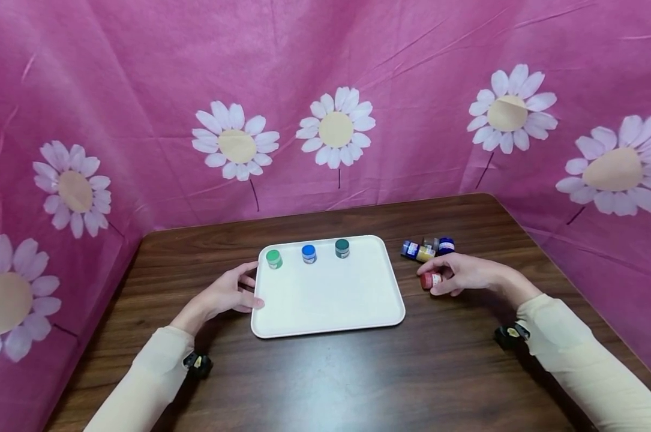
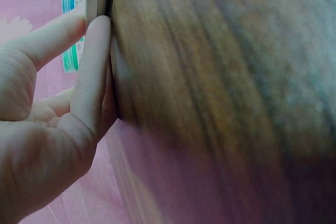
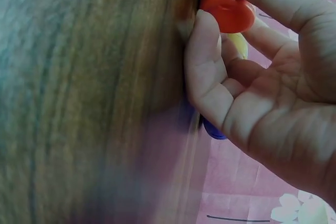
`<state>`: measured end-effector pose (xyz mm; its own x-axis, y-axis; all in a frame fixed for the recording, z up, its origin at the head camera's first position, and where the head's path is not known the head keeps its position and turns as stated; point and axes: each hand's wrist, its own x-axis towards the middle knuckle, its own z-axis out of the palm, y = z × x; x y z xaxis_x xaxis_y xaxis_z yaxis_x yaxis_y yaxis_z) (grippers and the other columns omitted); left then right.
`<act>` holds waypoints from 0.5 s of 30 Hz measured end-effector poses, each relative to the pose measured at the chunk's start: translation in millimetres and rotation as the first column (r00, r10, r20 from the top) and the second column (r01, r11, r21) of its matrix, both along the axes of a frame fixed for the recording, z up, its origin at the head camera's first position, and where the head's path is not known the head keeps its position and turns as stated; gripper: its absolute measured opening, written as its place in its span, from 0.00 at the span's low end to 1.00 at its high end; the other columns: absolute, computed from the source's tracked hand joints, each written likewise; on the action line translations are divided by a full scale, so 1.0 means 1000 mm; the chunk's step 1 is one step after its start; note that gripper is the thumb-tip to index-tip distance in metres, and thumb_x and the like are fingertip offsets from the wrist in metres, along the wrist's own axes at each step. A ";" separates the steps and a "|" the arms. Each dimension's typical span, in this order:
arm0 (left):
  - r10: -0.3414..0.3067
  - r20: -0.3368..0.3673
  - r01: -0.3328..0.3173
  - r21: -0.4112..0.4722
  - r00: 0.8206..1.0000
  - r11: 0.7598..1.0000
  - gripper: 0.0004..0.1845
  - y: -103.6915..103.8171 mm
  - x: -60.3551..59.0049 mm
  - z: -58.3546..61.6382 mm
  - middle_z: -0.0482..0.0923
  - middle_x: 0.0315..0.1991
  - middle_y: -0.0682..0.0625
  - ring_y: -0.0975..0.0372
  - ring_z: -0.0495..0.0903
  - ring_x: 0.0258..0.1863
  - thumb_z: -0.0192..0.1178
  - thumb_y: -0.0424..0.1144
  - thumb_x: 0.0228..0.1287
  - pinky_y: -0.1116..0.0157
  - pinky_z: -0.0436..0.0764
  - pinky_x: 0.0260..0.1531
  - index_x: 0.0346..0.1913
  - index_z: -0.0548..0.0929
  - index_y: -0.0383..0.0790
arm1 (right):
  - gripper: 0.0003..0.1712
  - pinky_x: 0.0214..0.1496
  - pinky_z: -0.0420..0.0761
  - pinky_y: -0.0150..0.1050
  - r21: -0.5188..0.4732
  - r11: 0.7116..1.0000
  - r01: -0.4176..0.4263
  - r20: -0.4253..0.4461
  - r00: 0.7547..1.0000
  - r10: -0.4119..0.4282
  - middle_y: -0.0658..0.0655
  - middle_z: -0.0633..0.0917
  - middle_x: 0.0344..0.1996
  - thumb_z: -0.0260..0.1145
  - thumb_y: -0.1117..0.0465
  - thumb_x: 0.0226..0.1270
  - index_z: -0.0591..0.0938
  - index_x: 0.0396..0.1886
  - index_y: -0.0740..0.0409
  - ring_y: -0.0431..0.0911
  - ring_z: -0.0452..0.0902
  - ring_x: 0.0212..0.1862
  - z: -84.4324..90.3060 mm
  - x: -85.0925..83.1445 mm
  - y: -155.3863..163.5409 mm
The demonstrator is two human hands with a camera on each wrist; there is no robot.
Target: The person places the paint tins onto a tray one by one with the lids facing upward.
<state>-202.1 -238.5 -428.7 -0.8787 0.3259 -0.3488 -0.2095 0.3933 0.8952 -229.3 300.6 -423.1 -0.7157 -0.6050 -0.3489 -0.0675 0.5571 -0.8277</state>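
Note:
My right hand (image 1: 465, 273) pinches a small red paint jar (image 1: 430, 280) with thumb and fingers, low over the table; the jar lies on its side. The right wrist view shows the bottom of that red paint jar (image 3: 233, 11) between them. At the left edge of a white tray (image 1: 330, 294), my left hand (image 1: 225, 294) grips the rim, thumb on top. Along the tray's far side stand a light green jar (image 1: 273, 259), a blue jar (image 1: 309, 254) and a dark green jar (image 1: 342, 248), all upright.
Past my right hand, a cluster of jars lies on the brown wooden table (image 1: 325, 384): a dark blue jar (image 1: 410, 249), a yellow jar (image 1: 425, 254) and another blue jar (image 1: 446, 245), among others. A pink flowered cloth (image 1: 401, 168) hangs behind and beside the table.

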 end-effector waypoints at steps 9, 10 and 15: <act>0.009 0.001 -0.009 0.005 1.000 1.000 0.55 -0.001 -0.001 0.000 0.67 0.55 0.31 0.54 0.83 0.39 0.75 0.25 0.54 0.53 0.88 0.41 0.80 0.53 0.36 | 0.29 0.41 0.81 0.33 0.010 0.997 -0.080 -0.054 0.995 0.081 0.59 0.84 0.42 0.76 0.64 0.59 0.79 0.60 0.68 0.48 0.79 0.43 0.004 0.000 0.002; 0.010 0.001 -0.010 0.006 1.000 1.000 0.55 -0.001 -0.002 -0.001 0.67 0.55 0.31 0.54 0.83 0.39 0.75 0.25 0.54 0.53 0.88 0.41 0.80 0.53 0.36 | 0.29 0.42 0.81 0.33 0.007 0.997 -0.078 -0.054 0.995 0.078 0.59 0.84 0.42 0.76 0.64 0.59 0.79 0.59 0.68 0.48 0.79 0.43 0.003 0.000 0.002; 0.006 -0.001 -0.006 0.004 1.000 1.000 0.55 -0.001 -0.001 -0.002 0.67 0.55 0.31 0.54 0.83 0.40 0.75 0.25 0.54 0.53 0.88 0.41 0.80 0.53 0.36 | 0.28 0.42 0.81 0.33 0.004 0.996 -0.088 -0.064 0.994 0.088 0.59 0.84 0.41 0.76 0.64 0.60 0.79 0.58 0.67 0.47 0.79 0.42 0.002 0.001 0.001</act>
<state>-202.8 -239.7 -430.3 -0.8809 0.3219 -0.3469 -0.2110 0.3889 0.8968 -228.4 301.7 -420.9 -0.6809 -0.6659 -0.3049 -0.1691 0.5480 -0.8192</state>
